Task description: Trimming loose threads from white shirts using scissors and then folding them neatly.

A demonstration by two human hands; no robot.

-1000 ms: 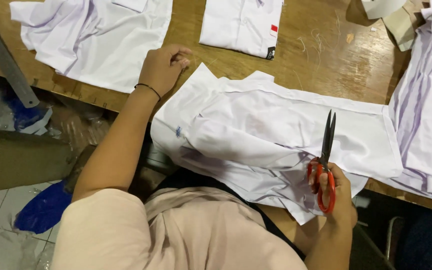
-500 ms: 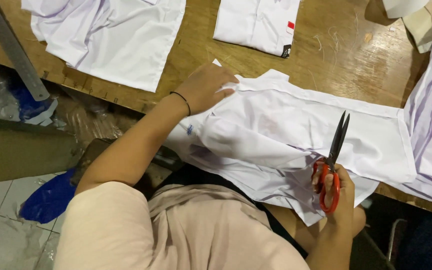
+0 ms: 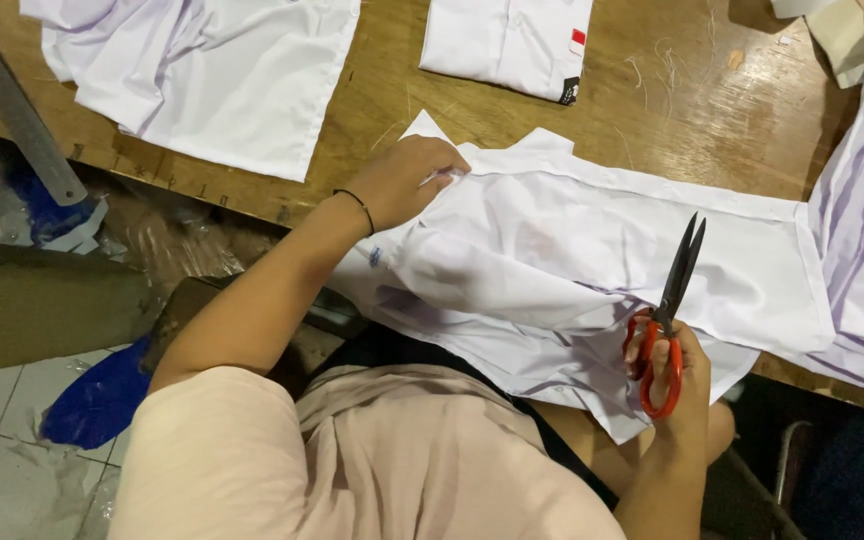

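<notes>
The left hand (image 3: 407,185) pinches the white shirt (image 3: 572,260); the right hand (image 3: 677,385), at its near edge, grips red-handled scissors (image 3: 667,315).

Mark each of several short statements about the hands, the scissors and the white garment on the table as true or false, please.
1. The right hand holds scissors with red handles. True.
2. The blades of the scissors point toward the person's body. False: they point away, over the white garment.
3. The left hand rests on the white garment near its left edge. True.
4. The left hand holds a ruler. False: it holds no tool; it only grips or presses the cloth.
5. The table is of wood, with loose threads on it. True.
</notes>
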